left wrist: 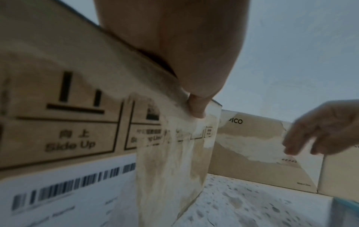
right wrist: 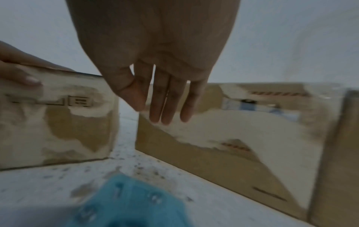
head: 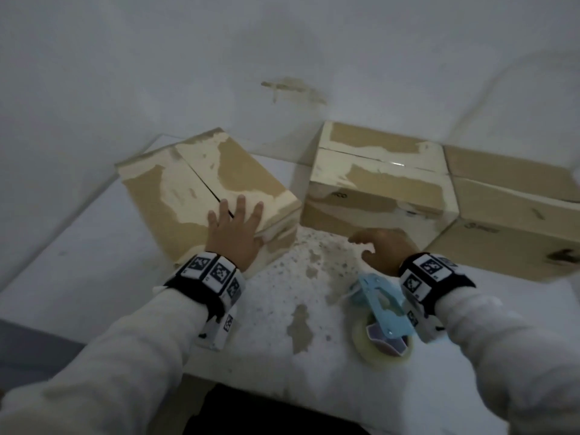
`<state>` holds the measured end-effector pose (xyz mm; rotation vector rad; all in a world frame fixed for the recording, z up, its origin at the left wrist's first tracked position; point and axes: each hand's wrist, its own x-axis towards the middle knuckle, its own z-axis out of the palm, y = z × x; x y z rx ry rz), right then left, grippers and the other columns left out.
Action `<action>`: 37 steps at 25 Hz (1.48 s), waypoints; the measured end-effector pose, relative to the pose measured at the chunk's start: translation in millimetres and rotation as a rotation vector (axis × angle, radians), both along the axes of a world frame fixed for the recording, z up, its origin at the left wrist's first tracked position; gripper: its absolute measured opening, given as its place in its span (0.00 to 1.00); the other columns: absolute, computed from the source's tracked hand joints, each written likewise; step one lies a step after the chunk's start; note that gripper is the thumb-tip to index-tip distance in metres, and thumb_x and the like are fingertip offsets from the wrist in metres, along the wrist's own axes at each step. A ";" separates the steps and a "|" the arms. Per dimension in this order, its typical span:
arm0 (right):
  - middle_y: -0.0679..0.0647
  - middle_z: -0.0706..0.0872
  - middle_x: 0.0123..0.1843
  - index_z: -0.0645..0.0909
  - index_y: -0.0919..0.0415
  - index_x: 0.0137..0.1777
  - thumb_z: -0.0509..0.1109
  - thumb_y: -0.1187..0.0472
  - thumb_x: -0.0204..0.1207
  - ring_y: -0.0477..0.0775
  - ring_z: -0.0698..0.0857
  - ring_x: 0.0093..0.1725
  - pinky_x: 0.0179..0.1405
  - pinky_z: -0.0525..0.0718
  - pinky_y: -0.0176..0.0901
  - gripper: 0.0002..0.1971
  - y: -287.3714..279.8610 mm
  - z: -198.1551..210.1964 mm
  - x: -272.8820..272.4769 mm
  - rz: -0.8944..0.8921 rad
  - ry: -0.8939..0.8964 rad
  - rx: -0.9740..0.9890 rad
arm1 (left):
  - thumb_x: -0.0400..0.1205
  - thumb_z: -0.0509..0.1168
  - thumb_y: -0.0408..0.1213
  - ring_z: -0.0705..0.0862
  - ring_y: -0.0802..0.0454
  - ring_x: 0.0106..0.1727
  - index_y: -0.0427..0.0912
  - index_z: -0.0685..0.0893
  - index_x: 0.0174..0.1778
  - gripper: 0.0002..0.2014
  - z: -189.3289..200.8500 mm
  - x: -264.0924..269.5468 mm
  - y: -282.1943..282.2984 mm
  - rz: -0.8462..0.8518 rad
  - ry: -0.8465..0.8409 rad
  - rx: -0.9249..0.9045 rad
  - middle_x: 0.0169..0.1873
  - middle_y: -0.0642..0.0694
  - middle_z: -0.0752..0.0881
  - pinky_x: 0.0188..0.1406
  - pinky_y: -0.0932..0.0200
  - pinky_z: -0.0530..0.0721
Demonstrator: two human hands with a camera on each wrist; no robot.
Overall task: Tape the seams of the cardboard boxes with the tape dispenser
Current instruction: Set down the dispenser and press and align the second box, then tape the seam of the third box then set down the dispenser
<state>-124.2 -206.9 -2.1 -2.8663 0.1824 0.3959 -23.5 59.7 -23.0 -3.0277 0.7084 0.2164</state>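
Observation:
Three cardboard boxes stand on the white table (head: 94,262). My left hand (head: 235,224) lies on the near corner of the left box (head: 188,183), fingers spread flat across its open top seam. Its thumb (left wrist: 196,107) presses the side face just below the edge. My right hand (head: 367,246) hovers over the table in front of the middle box (head: 376,189), its fingers (right wrist: 165,107) relaxed and holding nothing. The blue tape dispenser (head: 381,304), with its clear roll, lies on the table under my right wrist.
The third box (head: 514,196) stands against the middle one at the right. A white wall rises close behind the boxes. The tabletop's paint is chipped between the hands (head: 301,324). The table's near edge lies just below the dispenser.

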 end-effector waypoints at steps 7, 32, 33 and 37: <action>0.49 0.75 0.75 0.71 0.43 0.72 0.68 0.59 0.69 0.55 0.75 0.72 0.69 0.74 0.49 0.29 -77.8 -58.9 -70.2 -0.157 0.465 -0.193 | 0.85 0.46 0.55 0.46 0.33 0.83 0.52 0.43 0.83 0.31 -3.4 -49.6 -23.9 -0.034 -0.049 0.005 0.84 0.43 0.43 0.80 0.35 0.52; 0.58 0.85 0.32 0.79 0.66 0.47 0.70 0.51 0.46 0.54 0.82 0.32 0.34 0.78 0.45 0.28 -16.7 68.0 -38.5 -0.282 -0.042 1.350 | 0.84 0.46 0.59 0.80 0.41 0.64 0.37 0.78 0.69 0.32 92.6 -10.8 -22.1 0.232 0.542 -0.559 0.68 0.39 0.81 0.62 0.51 0.76; 0.58 0.86 0.32 0.80 0.65 0.48 0.71 0.50 0.46 0.54 0.83 0.30 0.33 0.79 0.45 0.29 -6.9 76.4 -29.0 -0.259 -0.044 1.404 | 0.83 0.47 0.61 0.84 0.42 0.59 0.36 0.79 0.67 0.34 96.2 -6.8 -22.2 0.309 0.629 -0.718 0.63 0.40 0.84 0.56 0.52 0.79; 0.59 0.86 0.32 0.87 0.61 0.41 0.81 0.41 0.37 0.55 0.81 0.28 0.30 0.77 0.43 0.32 36.7 86.0 2.6 -0.180 -0.073 1.548 | 0.76 0.44 0.73 0.87 0.40 0.56 0.32 0.76 0.66 0.46 115.3 7.8 -17.6 0.473 1.087 -1.251 0.58 0.34 0.85 0.52 0.51 0.82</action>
